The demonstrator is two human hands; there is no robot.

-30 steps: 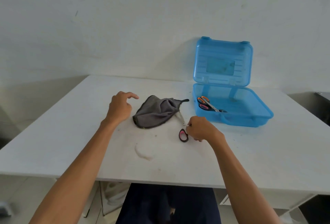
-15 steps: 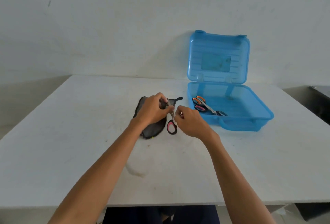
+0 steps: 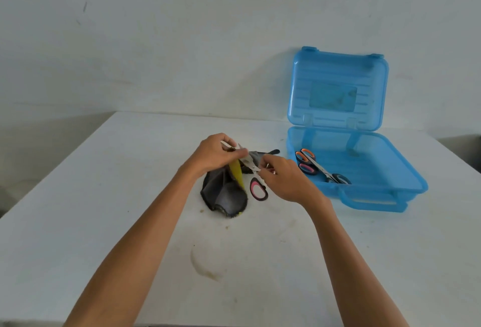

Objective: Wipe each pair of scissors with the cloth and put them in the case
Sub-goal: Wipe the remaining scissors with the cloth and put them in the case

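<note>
My left hand [image 3: 217,152] grips the grey cloth [image 3: 223,194], whose yellow underside shows, and pinches it round the blades of a pair of pink-and-black-handled scissors [image 3: 257,187]. My right hand [image 3: 282,177] holds those scissors at the handles, just above the table. The cloth's lower part hangs down to the tabletop. An open blue plastic case [image 3: 369,191] stands to the right with its lid upright. Inside it lie scissors with orange-and-black handles [image 3: 316,165], with a pink handle loop beside them.
The white table [image 3: 104,209] has a brownish ring stain [image 3: 205,266] and small specks in front of the cloth. A plain wall rises right behind the table. A dark object shows at the far right edge.
My left hand moved from the table onto the cloth and lifted it round the blades. My right hand raised the scissors off the table toward the cloth. The camera view shifted.
</note>
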